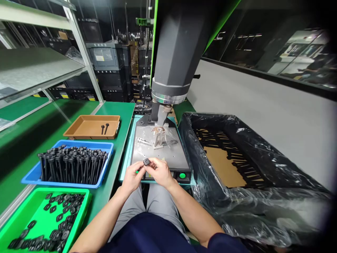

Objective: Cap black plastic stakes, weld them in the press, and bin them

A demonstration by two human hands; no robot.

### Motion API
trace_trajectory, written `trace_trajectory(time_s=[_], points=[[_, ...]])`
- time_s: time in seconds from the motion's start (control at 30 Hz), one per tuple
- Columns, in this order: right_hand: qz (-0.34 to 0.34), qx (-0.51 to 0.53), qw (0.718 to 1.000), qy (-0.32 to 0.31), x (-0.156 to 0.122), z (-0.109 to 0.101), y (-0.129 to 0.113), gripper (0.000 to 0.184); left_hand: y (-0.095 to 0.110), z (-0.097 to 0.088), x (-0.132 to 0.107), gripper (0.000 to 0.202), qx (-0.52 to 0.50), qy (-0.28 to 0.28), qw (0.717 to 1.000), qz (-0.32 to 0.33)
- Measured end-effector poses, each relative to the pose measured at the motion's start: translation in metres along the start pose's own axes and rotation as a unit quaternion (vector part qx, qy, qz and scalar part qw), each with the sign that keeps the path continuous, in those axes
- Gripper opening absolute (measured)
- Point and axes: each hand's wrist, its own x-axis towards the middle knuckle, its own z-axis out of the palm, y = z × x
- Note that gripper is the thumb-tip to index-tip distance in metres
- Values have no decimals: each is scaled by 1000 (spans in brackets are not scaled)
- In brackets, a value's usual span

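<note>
My left hand point(133, 176) and my right hand point(159, 171) meet in front of the machine's grey base plate point(168, 154). Together they pinch a small black cap-shaped part point(146, 162) between their fingertips. Whether a bolt shaft hangs under it is hidden by my fingers. A metal fixture point(158, 135) stands on the plate under the grey press head point(172, 66). A green button point(182, 175) sits at the plate's front right, close to my right hand.
On the green bench to the left lie a green tray point(15, 218) of several black caps, a blue tray point(31, 175) packed with black bolts, and a brown tray point(79, 130) with two bolts. A crate lined with plastic film point(237, 196) stands at the right.
</note>
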Motion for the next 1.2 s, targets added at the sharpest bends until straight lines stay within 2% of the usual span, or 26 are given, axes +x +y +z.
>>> trace_trajectory(time_s=[0.17,0.6,0.67,0.73,0.83,0.9,0.97,1.03,1.13,1.2], points=[[1,-3,1000,-18,1,20,-7,7,3,-12,-16,27,-6,33,999,-25],[-57,25,993,-102,14,77,-28,17,10,-61,-52,26,76,157,983,-51],[-52,46,991,-118,14,80,-26,22,9,-80,-59,23,99,183,976,-63],[-34,55,991,-117,12,79,-18,26,6,-107,-68,21,127,236,959,-87],[3,50,993,-110,8,73,0,26,-3,-159,-80,23,180,328,915,-152],[24,49,992,-116,4,70,12,27,-12,-192,-86,26,228,360,883,-198],[40,51,990,-123,-1,68,21,28,-21,-217,-86,28,271,357,863,-231],[49,55,989,-131,-5,69,26,29,-32,-230,-83,26,298,316,863,-256],[54,52,987,-145,-11,70,29,29,-47,-232,-76,21,333,215,871,-290],[55,41,986,-154,-14,68,30,28,-56,-228,-72,17,354,174,867,-303]])
